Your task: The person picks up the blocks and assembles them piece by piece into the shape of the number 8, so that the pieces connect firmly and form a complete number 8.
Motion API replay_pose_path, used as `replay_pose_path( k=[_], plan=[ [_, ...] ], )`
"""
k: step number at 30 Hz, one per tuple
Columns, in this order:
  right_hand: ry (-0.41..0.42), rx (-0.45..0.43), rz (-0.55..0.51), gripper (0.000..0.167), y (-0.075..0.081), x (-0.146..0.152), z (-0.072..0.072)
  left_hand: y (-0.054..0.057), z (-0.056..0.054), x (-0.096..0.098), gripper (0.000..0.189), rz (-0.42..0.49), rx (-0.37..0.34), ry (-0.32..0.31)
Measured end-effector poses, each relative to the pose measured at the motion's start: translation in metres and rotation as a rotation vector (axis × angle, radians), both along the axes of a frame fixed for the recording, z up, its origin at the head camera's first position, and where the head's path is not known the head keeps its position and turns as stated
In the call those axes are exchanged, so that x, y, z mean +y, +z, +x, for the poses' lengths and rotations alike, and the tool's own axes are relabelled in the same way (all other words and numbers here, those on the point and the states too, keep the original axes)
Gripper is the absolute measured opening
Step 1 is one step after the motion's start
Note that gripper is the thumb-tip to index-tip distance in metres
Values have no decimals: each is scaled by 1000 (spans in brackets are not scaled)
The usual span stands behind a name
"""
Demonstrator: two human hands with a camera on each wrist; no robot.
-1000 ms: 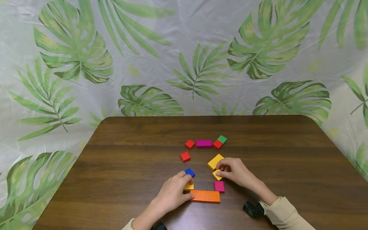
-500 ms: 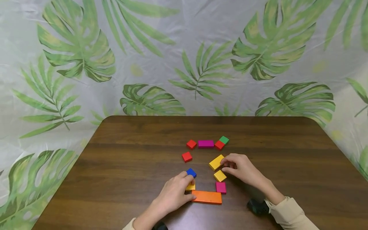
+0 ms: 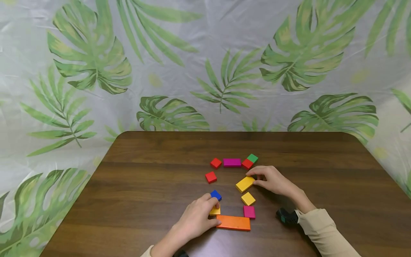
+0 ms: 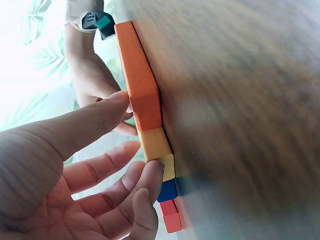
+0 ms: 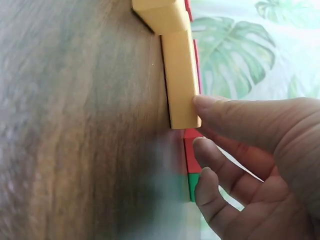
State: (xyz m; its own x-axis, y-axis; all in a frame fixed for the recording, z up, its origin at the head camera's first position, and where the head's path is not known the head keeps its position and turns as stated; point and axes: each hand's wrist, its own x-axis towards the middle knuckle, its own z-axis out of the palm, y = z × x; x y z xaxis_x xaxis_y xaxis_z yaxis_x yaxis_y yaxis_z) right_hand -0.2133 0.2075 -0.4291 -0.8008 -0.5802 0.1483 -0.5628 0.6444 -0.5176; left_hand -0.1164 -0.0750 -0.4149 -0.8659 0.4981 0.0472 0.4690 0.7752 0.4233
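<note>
My right hand pinches the right end of a yellow rectangular block, index finger at its far side and thumb at its near side. In the right wrist view the thumb lies at the edge of this yellow block; the other fingers are loosely bent. My left hand rests by the blocks at the left, its thumb touching the end of a long orange block. Its fingertips touch a yellow block, which they partly cover in the head view. A blue block lies just beyond those fingers.
A small yellow block and a magenta square block stand between the yellow rectangle and the orange block. Farther back lie red blocks, a purple block and a green block. The brown table meets a leaf-patterned cloth.
My right hand has let go of the small yellow block and moved away from me to the yellow rectangle's right end. The left hand stays in place. The head view has shifted slightly.
</note>
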Motion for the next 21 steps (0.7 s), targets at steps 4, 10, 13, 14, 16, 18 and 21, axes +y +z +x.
replay_pose_path(
  k=[4,10,13,14,16,18,21],
  plan=[
    [-14,-7,-10,26,-3,-1,-1,-2,0,0,32,-15,25,-1],
    [-8,24,-32,22,-5,-9,1,-1,0,-1,32,-25,42,0],
    [22,44,-26,21,-4,-14,2,-1,0,0,32,-30,40,0],
    [32,41,-22,21,-4,-16,2,-1,0,0,33,-33,36,0],
    [40,24,-17,20,-3,-20,2,-1,-1,0,33,-36,32,1],
    [35,-4,-9,19,-2,-24,2,-1,-1,0,33,-38,29,2],
    [23,-48,-3,18,-1,-28,1,-1,-1,0,33,-35,23,4]
  ],
)
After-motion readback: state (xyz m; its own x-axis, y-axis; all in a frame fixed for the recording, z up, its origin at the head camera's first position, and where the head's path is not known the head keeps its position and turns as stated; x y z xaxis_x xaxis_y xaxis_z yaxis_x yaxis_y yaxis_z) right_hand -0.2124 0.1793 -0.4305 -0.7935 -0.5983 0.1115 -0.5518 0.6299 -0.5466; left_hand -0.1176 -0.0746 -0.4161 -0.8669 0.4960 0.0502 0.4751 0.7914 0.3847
